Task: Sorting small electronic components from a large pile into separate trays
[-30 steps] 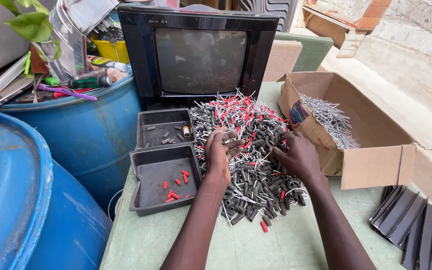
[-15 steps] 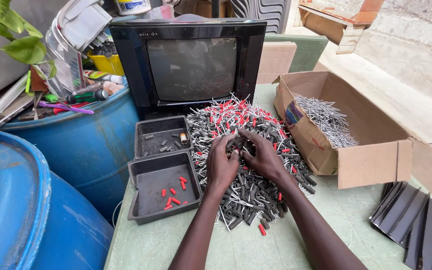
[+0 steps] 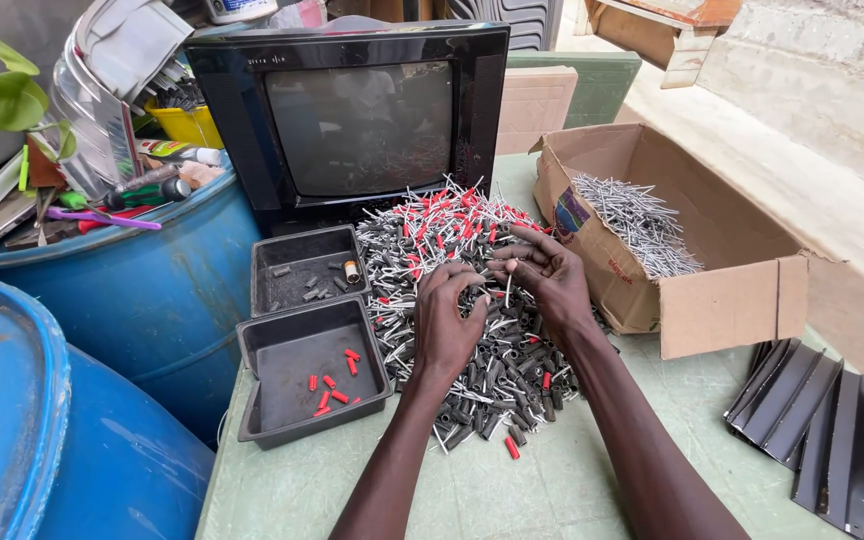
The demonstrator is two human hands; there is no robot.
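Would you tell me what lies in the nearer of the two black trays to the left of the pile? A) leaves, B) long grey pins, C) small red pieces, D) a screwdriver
C: the nearer black tray holds only a handful of small red pieces, while the left hand and right hand work over the pile of grey and red parts beside it.

Bright even daylight, soft shadows, sharp focus.

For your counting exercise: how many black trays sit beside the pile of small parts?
2: the far black tray next to the television; the near black tray in front of it, left of the left hand.
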